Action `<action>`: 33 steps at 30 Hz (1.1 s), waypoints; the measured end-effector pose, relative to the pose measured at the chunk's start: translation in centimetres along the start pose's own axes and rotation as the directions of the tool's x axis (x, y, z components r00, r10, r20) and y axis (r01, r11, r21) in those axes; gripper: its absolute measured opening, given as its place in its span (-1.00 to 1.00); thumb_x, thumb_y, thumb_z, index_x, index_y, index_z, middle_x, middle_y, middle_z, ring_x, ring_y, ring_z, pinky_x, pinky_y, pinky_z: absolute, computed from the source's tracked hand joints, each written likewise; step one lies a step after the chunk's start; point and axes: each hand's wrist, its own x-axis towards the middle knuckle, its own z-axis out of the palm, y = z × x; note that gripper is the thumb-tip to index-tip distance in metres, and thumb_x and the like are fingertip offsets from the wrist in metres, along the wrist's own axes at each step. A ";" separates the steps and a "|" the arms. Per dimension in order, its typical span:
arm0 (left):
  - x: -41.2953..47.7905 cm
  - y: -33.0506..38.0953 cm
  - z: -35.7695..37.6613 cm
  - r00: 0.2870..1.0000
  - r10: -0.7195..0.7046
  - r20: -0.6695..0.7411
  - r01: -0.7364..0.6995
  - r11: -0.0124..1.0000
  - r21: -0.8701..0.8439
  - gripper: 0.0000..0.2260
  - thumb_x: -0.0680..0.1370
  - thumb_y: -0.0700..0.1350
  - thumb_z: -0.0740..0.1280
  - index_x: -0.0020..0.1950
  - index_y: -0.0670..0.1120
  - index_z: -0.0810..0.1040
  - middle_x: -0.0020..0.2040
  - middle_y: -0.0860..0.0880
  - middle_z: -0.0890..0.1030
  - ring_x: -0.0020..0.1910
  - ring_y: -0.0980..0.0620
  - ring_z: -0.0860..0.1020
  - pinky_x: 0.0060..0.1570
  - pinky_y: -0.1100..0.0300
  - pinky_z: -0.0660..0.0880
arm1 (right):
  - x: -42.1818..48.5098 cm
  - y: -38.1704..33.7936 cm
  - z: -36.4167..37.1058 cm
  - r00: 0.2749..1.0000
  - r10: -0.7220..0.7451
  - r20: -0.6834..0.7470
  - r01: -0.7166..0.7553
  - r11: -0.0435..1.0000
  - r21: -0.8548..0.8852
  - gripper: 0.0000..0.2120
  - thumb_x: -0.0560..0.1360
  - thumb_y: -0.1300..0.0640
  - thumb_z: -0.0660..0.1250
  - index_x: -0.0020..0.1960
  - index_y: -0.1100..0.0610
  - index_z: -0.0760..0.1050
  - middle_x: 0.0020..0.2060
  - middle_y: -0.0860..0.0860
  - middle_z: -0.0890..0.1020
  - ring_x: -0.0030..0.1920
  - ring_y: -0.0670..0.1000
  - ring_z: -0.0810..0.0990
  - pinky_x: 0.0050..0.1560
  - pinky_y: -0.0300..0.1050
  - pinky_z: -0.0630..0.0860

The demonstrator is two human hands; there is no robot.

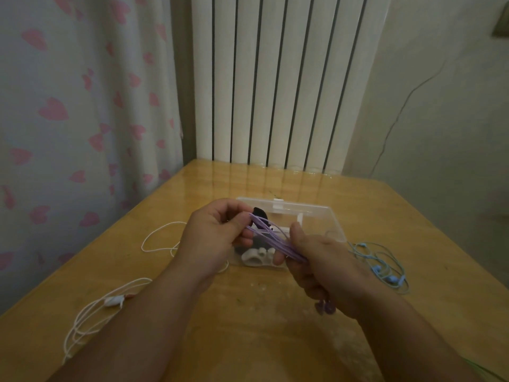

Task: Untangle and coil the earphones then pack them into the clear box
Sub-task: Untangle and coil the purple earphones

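Purple earphones (271, 238) are stretched in several strands between my two hands, just above the clear box (316, 216). My left hand (217, 235) pinches one end of the strands near the box's left side. My right hand (322, 268) grips the other end, and the purple earbuds (326, 308) hang below its palm. The box stands open on the wooden table (248, 326), with white and black pieces inside, partly hidden by my hands.
White earphones (110, 301) with an inline remote lie loose on the table at the left. Tangled blue earphones (385, 271) lie to the right of the box. A radiator stands behind the table's far edge, a curtain at the left.
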 end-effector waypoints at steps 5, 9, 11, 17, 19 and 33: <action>0.2 0.0 -0.2 1.000 -0.012 -0.016 0.011 0.998 -0.069 -0.82 0.55 -0.37 0.26 -0.08 -0.14 0.60 -0.29 -0.08 0.62 -0.36 0.04 0.58 -0.32 0.20 0.56 | 0.1 0.1 -0.2 0.998 0.011 0.068 -0.015 0.998 0.063 -0.69 0.64 0.07 0.14 -0.08 0.18 0.59 -0.44 -0.01 0.34 -0.48 -0.09 0.20 -0.48 -0.22 0.13; 0.1 0.2 -0.2 1.000 0.014 -0.007 -0.014 0.999 -0.036 -0.86 0.54 -0.37 0.29 -0.07 -0.15 0.54 -0.28 -0.11 0.62 -0.36 0.01 0.58 -0.36 0.20 0.55 | -0.1 0.0 -0.2 0.987 0.038 0.159 -0.038 0.999 0.001 -0.76 0.64 0.12 0.15 -0.13 0.14 0.51 -0.42 0.01 0.45 -0.50 -0.09 0.23 -0.54 -0.26 0.15; 0.1 0.2 -0.2 1.000 0.019 -0.006 -0.019 1.000 0.000 -0.86 0.54 -0.36 0.29 -0.09 -0.14 0.52 -0.28 -0.11 0.63 -0.36 0.00 0.58 -0.36 0.19 0.55 | -0.1 0.1 -0.3 0.982 0.056 0.180 -0.049 0.998 -0.042 -0.75 0.65 0.12 0.13 -0.15 0.13 0.46 -0.42 0.03 0.47 -0.51 -0.07 0.23 -0.55 -0.26 0.16; 0.2 0.3 -0.3 0.999 0.035 -0.024 -0.035 0.999 0.026 -0.83 0.54 -0.38 0.28 -0.13 -0.13 0.54 -0.29 -0.09 0.63 -0.36 0.02 0.59 -0.34 0.18 0.57 | 0.0 -0.1 -0.3 0.987 0.077 0.140 -0.078 0.997 -0.001 -0.70 0.65 0.06 0.10 -0.21 0.08 0.43 -0.43 -0.03 0.25 -0.44 -0.06 0.11 -0.46 -0.18 0.03; 0.2 0.3 -0.4 0.999 0.029 -0.024 -0.029 1.000 0.012 -0.80 0.54 -0.40 0.28 -0.13 -0.12 0.54 -0.31 -0.06 0.62 -0.35 0.02 0.60 -0.32 0.17 0.56 | -0.1 -0.3 -0.1 0.991 0.085 0.102 -0.089 0.996 0.030 -0.70 0.63 0.02 0.10 -0.23 0.07 0.41 -0.43 -0.03 0.22 -0.39 0.00 0.04 -0.41 -0.09 -0.03; -0.3 0.0 0.7 0.994 -0.009 0.107 0.026 0.987 -0.159 -0.78 0.49 -0.33 0.32 -0.23 -0.07 0.67 -0.08 -0.11 0.69 -0.07 -0.07 0.63 -0.13 0.14 0.54 | 0.6 -0.4 0.3 0.972 -0.148 -0.183 0.190 0.953 0.237 -0.71 0.63 0.08 0.08 -0.24 0.09 0.37 -0.48 -0.02 0.19 -0.47 -0.04 0.06 -0.47 -0.14 -0.02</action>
